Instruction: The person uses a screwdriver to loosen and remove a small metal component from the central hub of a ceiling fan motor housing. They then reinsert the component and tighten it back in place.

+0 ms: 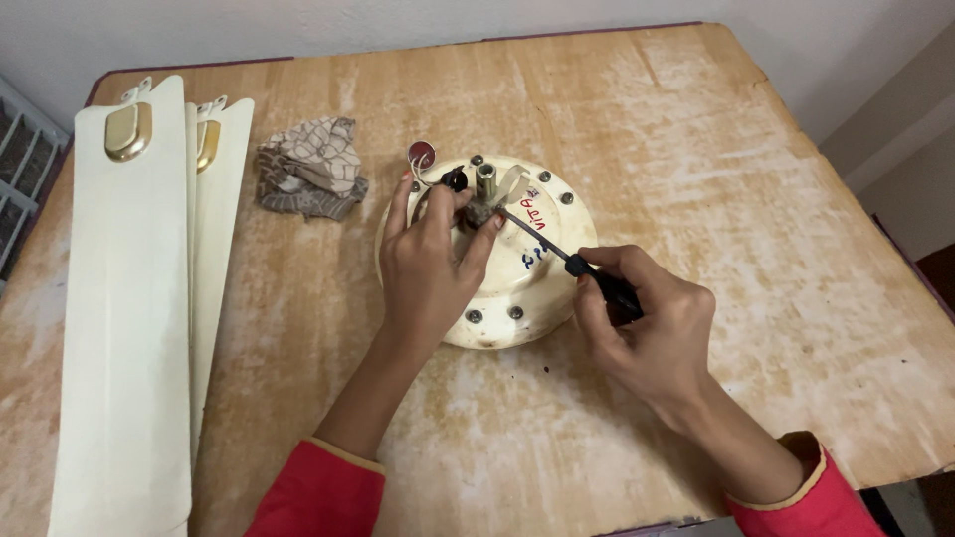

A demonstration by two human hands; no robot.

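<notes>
Our right hand (647, 318) grips the screwdriver (567, 261), its shaft slanting up-left into the fan motor (517, 288) hub, which our left hand (428, 264) pinches.

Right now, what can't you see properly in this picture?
- Head view: the screwdriver tip is hidden behind the left hand at the motor hub.
- Its handle sits inside the right hand.
- The fan blades are cut off by the bottom edge.
- The crumpled cloth hides whatever lies under it.

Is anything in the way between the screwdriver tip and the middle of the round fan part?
Nothing visible. The right hand aims the screwdriver at the hub of the fan motor, where the left hand pinches it; fingers hide the tip.
</notes>
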